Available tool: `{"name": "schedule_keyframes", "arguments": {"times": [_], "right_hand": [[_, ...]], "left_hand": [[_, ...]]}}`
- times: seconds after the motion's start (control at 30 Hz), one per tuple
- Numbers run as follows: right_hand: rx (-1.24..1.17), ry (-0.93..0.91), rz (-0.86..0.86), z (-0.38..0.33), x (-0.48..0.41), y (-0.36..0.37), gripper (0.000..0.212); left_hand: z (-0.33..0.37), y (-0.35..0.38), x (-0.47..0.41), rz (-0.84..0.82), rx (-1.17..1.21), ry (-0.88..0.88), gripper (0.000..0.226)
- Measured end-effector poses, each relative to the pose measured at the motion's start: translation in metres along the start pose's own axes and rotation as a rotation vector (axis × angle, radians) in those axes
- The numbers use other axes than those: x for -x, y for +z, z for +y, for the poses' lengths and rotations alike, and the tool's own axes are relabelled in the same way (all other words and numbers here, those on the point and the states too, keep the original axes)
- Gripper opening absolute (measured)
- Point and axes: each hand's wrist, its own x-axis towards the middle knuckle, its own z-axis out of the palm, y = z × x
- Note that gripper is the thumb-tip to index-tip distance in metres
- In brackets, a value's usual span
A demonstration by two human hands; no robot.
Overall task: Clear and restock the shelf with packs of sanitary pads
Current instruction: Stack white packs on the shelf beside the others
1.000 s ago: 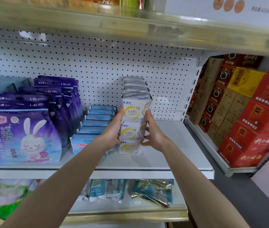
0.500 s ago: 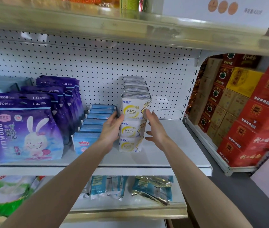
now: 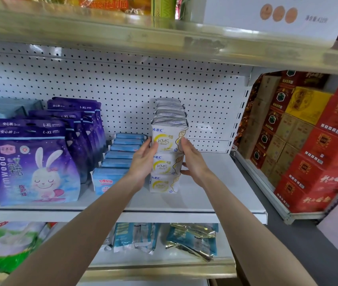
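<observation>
Head view: the white packs read "ABC" in blue and "KMS" in grey inside a yellow ring; the top one also shows "240". They stand three high at the near end of a row that runs back to the pegboard, on the white shelf, right of centre. The wrapping is glossy white with a gold scalloped band down the right edge and crinkled silver-grey tops.

The left hand lies flat against the stack's left side, fingers straight and together. The right hand presses the right side, fingers together, thumb low by the middle pack.

Left of the stack sit blue packs with red Chinese writing. Further left, purple bags show a rabbit, "L-XL" and "rmwood". Far right are red boxes with gold lettering.
</observation>
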Motion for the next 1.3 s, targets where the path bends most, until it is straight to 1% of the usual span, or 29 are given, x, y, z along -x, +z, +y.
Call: {"name": "schedule_keyframes", "arguments": {"times": [0.37,0.6,0.73,1.13,1.3], "right_hand": [[0.047,0.01,-0.012,0.002,-0.012,-0.003,0.059],[0.029,0.013,-0.001,0.005,-0.012,-0.003,0.057],[0.022,0.009,0.004,0.004,-0.01,-0.003,0.059],[-0.002,-0.062,0.079,0.003,0.003,-0.003,0.063],[-0.002,-0.109,0.14,0.001,0.008,-0.004,0.064]], "left_hand": [[0.003,0.002,0.001,-0.021,-0.016,0.013,0.048],[0.001,0.0,0.0,-0.022,-0.023,-0.006,0.047],[0.003,0.0,0.002,-0.029,-0.031,0.0,0.048],[0.011,-0.002,0.013,-0.038,-0.08,0.039,0.054],[0.013,-0.011,0.015,0.003,-0.086,0.069,0.059]]}}
